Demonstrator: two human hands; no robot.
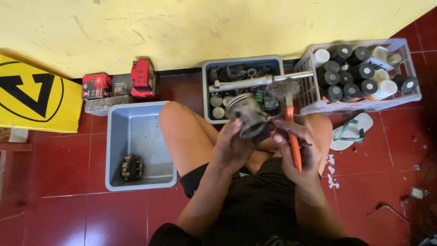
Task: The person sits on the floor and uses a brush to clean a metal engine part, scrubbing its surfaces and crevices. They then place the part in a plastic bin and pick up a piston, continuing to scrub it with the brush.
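Note:
I sit on a red tiled floor with my knees up. My left hand (234,146) grips a dirty grey metal piston (247,114), held above my lap with its open end tilted toward the wall. My right hand (298,148) is closed around the orange handle of a paintbrush (291,132). The brush's worn bristles (283,89) point away from me, just right of the piston. Both hands are grimy and close together.
A grey tub (136,136) holding one small dark part (132,167) stands at my left. Ahead is a grey bin (241,64) of metal parts with a long steel wrench (255,82) across it. A white crate (364,73) of bottles, a sandal (351,131), red boxes (142,78) and a yellow sign (36,95) surround me.

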